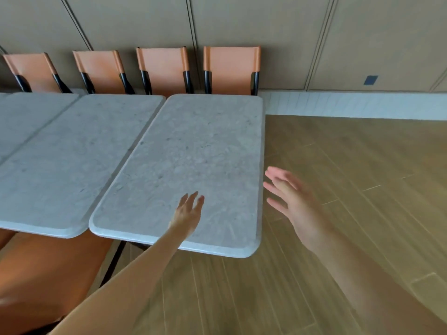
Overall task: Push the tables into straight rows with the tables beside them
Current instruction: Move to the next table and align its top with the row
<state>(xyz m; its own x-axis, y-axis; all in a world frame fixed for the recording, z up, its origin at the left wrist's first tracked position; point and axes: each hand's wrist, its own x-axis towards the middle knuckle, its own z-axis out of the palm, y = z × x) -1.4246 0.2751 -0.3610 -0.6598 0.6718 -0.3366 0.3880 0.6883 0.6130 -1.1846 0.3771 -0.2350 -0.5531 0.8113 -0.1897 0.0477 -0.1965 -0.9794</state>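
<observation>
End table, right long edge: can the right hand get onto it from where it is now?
Probably yes. The right hand is open, hovering just off the end table's right edge with only bare floor beneath and nothing between them. The left hand is over the tabletop, out of its way.

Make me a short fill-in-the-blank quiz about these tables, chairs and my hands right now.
1. The left hand is over the ____ table in the row.
2. Along the wall stand ____ orange chairs.
3. The right hand, with its fingers ____, hovers beside that table's right edge.
4. The floor is made of ____ planks.

Answers: rightmost; four; spread; wooden
</observation>
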